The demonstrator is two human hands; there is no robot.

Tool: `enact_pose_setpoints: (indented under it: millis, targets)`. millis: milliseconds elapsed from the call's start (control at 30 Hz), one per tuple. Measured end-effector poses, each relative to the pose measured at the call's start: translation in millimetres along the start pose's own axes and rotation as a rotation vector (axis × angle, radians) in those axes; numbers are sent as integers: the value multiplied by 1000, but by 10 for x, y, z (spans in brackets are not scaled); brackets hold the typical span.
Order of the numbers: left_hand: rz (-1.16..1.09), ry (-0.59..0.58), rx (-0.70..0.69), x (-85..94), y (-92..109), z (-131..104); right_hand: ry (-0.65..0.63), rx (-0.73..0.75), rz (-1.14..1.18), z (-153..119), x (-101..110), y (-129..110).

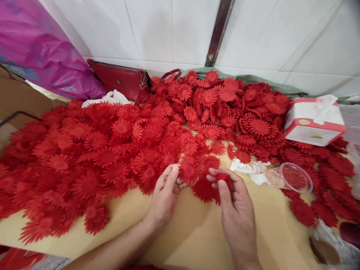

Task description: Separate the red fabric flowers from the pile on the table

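My left hand point(165, 191) pinches the edge of a red flower piece point(189, 170) between thumb and fingers, its round centre facing me. Close by on the right, my right hand point(234, 202) has its thumb and fingers closed on a small red piece point(223, 179), partly covered by the fingertips. The two hands are a short distance apart above the near part of the table point(197, 232). Behind and left of them spreads a large heap of red flower petals point(107, 157), with a denser pile point(213, 97) against the wall.
A tissue box point(313, 122), crumpled tissue point(250, 167) and a clear plastic cup point(296, 178) lie at the right. A red purse point(120, 80) and a purple bag point(50, 48) stand at the back left. A tape roll point(324, 251) is at the lower right.
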State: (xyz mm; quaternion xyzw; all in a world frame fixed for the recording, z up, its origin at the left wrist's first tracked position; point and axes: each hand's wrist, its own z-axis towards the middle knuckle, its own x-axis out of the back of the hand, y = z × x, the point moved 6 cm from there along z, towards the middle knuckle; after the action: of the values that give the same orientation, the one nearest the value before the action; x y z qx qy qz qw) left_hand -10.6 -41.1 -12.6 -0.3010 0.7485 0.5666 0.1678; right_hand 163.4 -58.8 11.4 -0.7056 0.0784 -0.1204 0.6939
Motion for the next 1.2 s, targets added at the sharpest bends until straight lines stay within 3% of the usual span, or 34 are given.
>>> enact_pose_setpoints:
  millis: [200, 333, 500, 800, 1067, 1200]
  targets:
    - [269, -92, 28, -100, 50, -59, -2, 506, -369, -78, -71, -296]
    - [378, -177, -1, -172, 93, -81, -70, 598, -416, -107, -154, -345]
    - [376, -227, -5, -152, 52, -88, -174, 436, -256, -82, -187, -275]
    - [431, -300, -45, -188, 77, -109, -224, 95, 44, -18, -112, -126]
    - [450, -279, -47, -199, 74, -101, -209, 47, 30, -39, -132, -118]
    - [473, -271, -55, -211, 82, -95, -191, -64, 158, -42, -106, 8]
